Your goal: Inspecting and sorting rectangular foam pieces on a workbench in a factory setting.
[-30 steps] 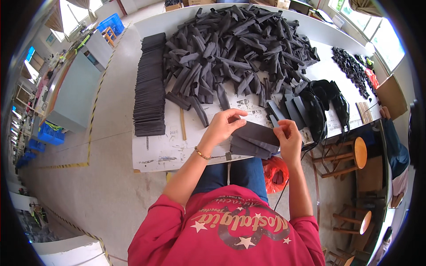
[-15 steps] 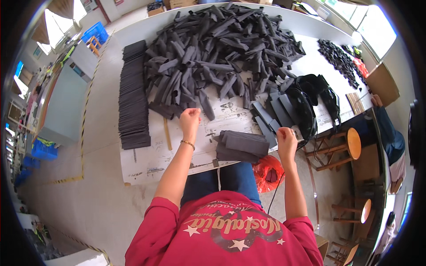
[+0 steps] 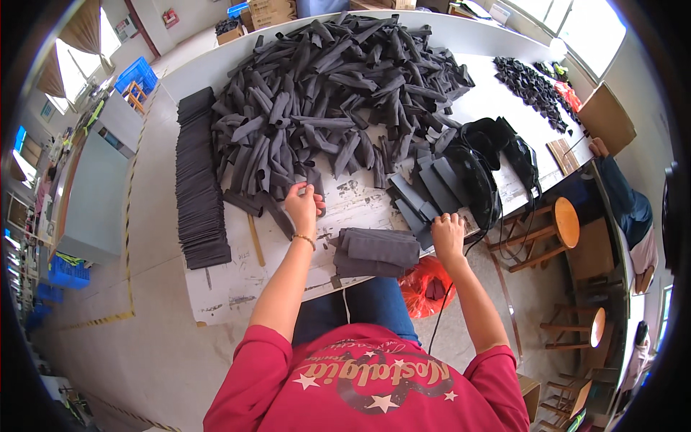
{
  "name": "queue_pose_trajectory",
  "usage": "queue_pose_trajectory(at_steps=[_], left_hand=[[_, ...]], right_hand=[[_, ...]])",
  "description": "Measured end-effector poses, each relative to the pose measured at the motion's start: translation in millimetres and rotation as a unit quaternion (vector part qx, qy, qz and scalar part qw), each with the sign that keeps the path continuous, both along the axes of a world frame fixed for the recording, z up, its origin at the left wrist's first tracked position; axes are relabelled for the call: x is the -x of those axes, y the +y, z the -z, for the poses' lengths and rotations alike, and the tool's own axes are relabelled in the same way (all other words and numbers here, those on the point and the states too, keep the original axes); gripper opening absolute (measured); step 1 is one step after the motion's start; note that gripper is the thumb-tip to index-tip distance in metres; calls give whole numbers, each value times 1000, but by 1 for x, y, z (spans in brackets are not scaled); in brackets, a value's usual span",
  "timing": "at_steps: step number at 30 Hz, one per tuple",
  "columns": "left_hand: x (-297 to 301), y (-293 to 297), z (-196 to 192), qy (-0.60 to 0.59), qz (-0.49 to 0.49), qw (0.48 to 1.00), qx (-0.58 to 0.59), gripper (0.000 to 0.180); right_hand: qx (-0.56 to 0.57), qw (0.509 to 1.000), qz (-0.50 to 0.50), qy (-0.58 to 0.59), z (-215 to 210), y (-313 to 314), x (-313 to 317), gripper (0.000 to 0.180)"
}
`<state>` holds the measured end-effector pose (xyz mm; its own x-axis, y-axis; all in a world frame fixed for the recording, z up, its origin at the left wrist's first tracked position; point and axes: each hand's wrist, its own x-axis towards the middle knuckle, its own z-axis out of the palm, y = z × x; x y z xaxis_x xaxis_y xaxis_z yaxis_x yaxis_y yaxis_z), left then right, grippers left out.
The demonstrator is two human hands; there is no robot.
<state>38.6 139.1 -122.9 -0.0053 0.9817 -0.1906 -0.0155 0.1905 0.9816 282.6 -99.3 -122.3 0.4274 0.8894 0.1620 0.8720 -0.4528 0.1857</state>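
Big bright workroom, white surface [image 3: 237, 288] full of dark grey foam.

Left hand [image 3: 304, 207] up at the near edge of the big heap of rolled foam pieces [image 3: 324, 93], fingers [image 3: 308, 191] pinching one foam piece [image 3: 314, 189] by its tip. Right hand [image 3: 448, 234] low on the surface, fingers curled down on the fanned flat strips [image 3: 425, 191]; cannot tell if pinching one. Small folded stack of foam sheets [image 3: 376, 252] between the two hands, just beside the right one.

Long neat row of flat foam squares [image 3: 198, 180] off to the left, well apart from both hands. Black bags with straps [image 3: 497, 155] to the right of the strips. Smaller black pile [image 3: 529, 83] far off at the right end.

Blue crate [image 3: 140, 75] on the floor far left, too small to see inside. Red plastic bag [image 3: 426, 286] under the surface edge, something dark inside. Round wooden stool [image 3: 558, 223] at right.
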Motion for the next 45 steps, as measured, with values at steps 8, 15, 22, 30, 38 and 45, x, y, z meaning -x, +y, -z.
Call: queue_pose_trajectory(at_steps=[8,15,22,30,38,45], left_hand=[[23,-43,-22,-230,107,967,-12,31],[36,-66,-36,-284,59,957,-5,25],[62,-59,-16,-377,69,916,117,17],[53,-75,-48,-447,155,864,175,17],[44,-93,-90,-458,187,859,134,22],[48,-92,-90,-389,173,899,99,21]], right_hand=[[-98,992,-61,-60,24,-10,-1,14],[-113,988,-92,-60,24,-14,2,12],[-242,969,-55,-10,4,-21,4,13],[-491,847,-86,184,-62,-3,26,18],[-347,773,-125,516,-117,-4,106,41],[-304,730,-144,595,-112,1,137,22]])
